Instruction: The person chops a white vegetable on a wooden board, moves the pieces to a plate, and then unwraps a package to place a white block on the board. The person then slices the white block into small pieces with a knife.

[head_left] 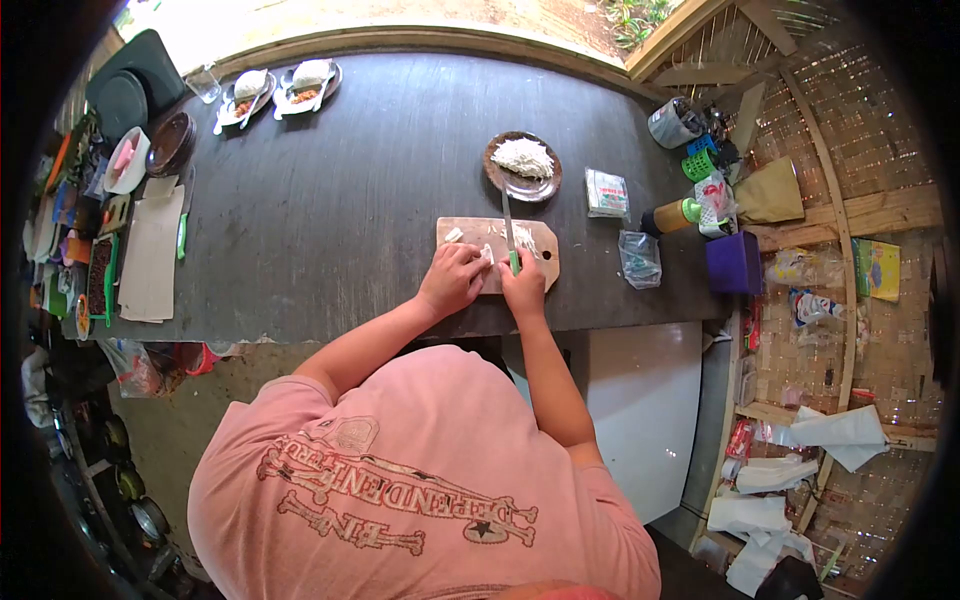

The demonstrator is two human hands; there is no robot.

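A wooden cutting board [453, 229] lies near the front edge of the dark table. My right hand [524, 290] grips a green-handled knife [508, 222], its blade pointing away from me across the board. Curled fingers of my left hand [453, 279] press on a white piece of food [487, 254] just left of the blade. Thin white shreds [521, 238] are spread around the knife on the board, and a small white chunk [454, 235] sits at its upper left. Beyond the board, a brown plate [493, 172] carries a heap of white shreds [523, 157].
Right of the board are a packet of napkins [606, 193], a clear plastic bag [640, 260] and a purple container [733, 264]. Two plates of food [307, 90] stand at the far left. Cardboard [152, 250] and a second green-handled knife [182, 237] lie at left.
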